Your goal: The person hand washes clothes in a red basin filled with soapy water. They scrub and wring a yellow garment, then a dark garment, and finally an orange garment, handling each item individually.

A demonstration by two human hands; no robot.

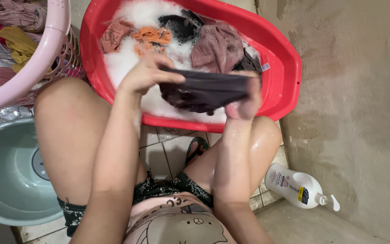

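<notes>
Stretched between both hands just above the near rim of the red basin point(290, 68), the dark wet garment point(204, 90) hangs as a taut band with its loose middle sagging toward the suds. The left hand point(147, 72) is closed over one end, fingers curled down across the top edge; the right hand point(244, 101) is clamped on the other end, thumb side up, wet and shiny. It looks soft and limp, heavy with water and slick with soap — I would judge it wants a full pinch on the bunched ends or along a seam, since a light hold on the flat cloth would likely slip. Behind it the basin is full of white foam point(123, 63) with other pieces soaking: an orange cloth point(152, 35), a mauve one point(215, 45), something black point(179, 25). To the left sits a pale green basin point(5, 180) and a pink laundry basket point(37, 63) of clothes; on the right, on the floor by the wall, lies a white pump bottle point(294, 185).
</notes>
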